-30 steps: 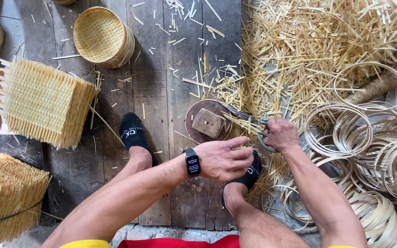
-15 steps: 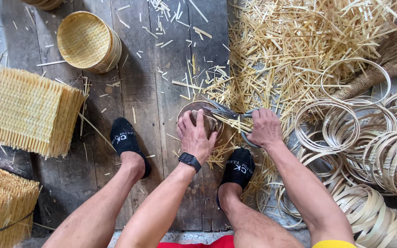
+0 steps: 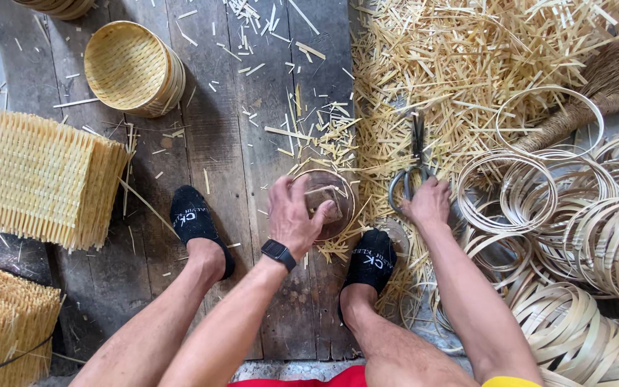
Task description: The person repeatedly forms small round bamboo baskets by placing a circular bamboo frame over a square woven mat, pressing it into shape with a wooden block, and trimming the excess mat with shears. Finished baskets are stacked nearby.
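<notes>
Between the person's two black-socked feet, a small wooden block (image 3: 322,201) sits on top of a round wooden disc (image 3: 327,203) on the plank floor (image 3: 216,143). The left hand (image 3: 294,215) curls down over the block from its left side, fingers closed around it. The block's long axis runs roughly left to right, toward the right hand.

Just to the right, a pair of metal scissors (image 3: 411,168) lies on the straw-coloured offcuts, handles toward the person and blades pointing away, so its long axis runs straight up the floor. The right hand (image 3: 428,204) rests loosely closed at the handle loops, touching them; whether fingers pass through I cannot tell.

Farther out lie bamboo hoops (image 3: 517,186), woven mats (image 3: 44,179), and a round woven basket (image 3: 134,68).
</notes>
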The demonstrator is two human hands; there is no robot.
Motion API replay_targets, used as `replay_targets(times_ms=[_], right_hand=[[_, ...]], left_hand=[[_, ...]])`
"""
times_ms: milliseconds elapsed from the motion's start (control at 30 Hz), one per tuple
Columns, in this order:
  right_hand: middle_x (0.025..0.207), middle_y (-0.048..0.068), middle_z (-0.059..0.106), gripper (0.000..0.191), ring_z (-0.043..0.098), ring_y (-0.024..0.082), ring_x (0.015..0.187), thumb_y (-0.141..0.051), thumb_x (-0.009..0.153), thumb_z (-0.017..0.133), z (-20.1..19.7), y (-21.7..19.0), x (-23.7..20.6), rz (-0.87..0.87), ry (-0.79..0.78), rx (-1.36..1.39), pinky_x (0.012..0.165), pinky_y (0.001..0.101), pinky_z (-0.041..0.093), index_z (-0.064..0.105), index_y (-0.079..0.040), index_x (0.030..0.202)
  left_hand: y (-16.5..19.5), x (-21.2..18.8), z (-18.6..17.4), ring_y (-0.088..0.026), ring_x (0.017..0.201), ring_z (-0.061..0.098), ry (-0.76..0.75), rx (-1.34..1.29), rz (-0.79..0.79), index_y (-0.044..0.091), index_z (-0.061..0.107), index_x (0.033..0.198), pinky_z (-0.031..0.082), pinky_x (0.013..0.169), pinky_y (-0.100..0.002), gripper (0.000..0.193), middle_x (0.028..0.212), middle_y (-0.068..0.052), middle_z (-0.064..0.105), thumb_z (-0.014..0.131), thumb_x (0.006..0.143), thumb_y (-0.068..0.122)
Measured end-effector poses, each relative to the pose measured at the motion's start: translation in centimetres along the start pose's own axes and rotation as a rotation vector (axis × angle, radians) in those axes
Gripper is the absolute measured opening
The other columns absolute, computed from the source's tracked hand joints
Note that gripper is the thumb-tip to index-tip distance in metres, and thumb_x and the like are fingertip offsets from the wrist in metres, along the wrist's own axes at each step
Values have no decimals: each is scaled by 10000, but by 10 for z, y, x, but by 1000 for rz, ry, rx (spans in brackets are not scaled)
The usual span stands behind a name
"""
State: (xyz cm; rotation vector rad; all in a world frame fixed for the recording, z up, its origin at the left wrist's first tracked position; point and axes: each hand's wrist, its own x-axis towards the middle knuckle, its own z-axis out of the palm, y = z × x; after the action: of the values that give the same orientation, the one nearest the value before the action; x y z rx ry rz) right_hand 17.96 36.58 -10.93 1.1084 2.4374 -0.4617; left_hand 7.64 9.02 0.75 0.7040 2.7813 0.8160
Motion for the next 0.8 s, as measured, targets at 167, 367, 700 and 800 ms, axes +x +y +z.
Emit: replay_targets(times_ms=[167,367,700,800], right_hand=[[1058,91,652,337,664,180,872,-318,985,681,-60,-51,-76,-370,222,690,771,318,596,663,-30,1160],[927,89,633,397,635,199,837,-346,823,810,-132,-126,-184,-1049,249,767,739,322,532,665,-44,1036],[840,40,638,263,608,156,721,-133,711,863,-123,-144,-205,-874,47,858,618,285,498,689,-52,891],[849,38,638,258,624,143,722,-128,715,840,-118,-140,-205,-854,15,901,610,277,505,689,-45,906]], left_hand=[[19,18,-22,-246,1094,610,-321,427,753,91,658,1099,476,895,-400,223,1066,-72,638,693,907,198],[48,33,-16,-279,989,609,-522,642,426,40,662,1068,426,833,-423,310,1003,-131,658,612,913,304],[22,26,12,-290,976,644,-369,714,408,-9,655,1095,411,857,-431,421,952,-147,685,655,827,316],[26,25,12,-289,989,643,-383,696,424,-17,651,1124,401,893,-439,500,971,-152,687,671,782,347]])
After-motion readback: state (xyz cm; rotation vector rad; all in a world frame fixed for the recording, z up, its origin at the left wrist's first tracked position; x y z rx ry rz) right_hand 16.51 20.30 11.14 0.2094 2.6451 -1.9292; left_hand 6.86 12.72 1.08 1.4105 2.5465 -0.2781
